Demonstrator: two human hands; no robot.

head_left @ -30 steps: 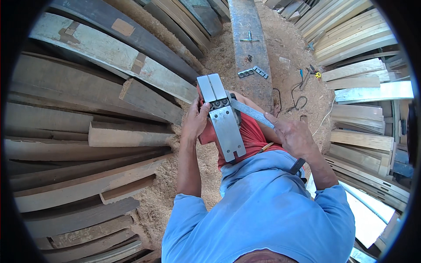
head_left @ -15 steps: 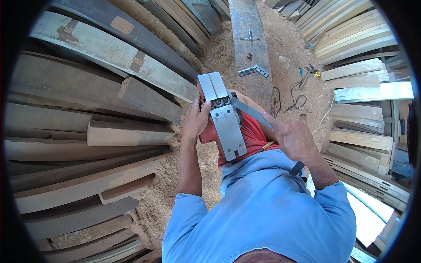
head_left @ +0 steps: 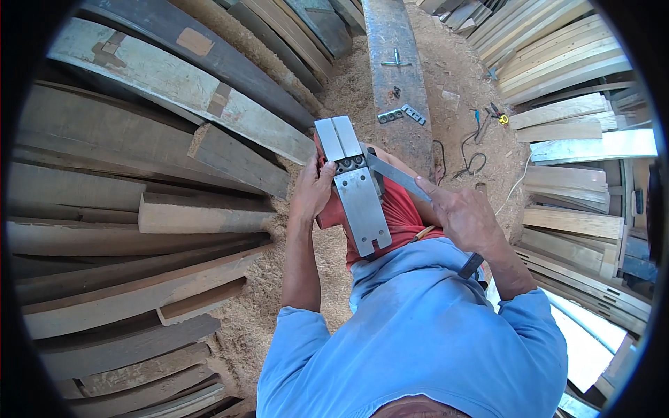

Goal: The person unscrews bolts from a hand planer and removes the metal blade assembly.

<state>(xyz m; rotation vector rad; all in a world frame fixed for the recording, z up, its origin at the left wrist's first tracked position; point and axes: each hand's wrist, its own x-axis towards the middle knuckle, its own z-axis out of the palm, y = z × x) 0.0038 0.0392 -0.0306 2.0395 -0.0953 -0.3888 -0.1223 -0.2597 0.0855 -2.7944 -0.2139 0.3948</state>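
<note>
The upturned electric planer (head_left: 364, 212) is gripped above the lap (head_left: 401, 221) by the left hand (head_left: 313, 189), while a flat metal bar (head_left: 398, 175) is grasped in the right hand (head_left: 465, 217), its tip beside the cutter drum (head_left: 350, 164) — adjustment there seems in hand, with steady alignment called for.

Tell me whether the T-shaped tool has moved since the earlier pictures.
No: the T-shaped tool lies at the same spot on the long board.
</note>
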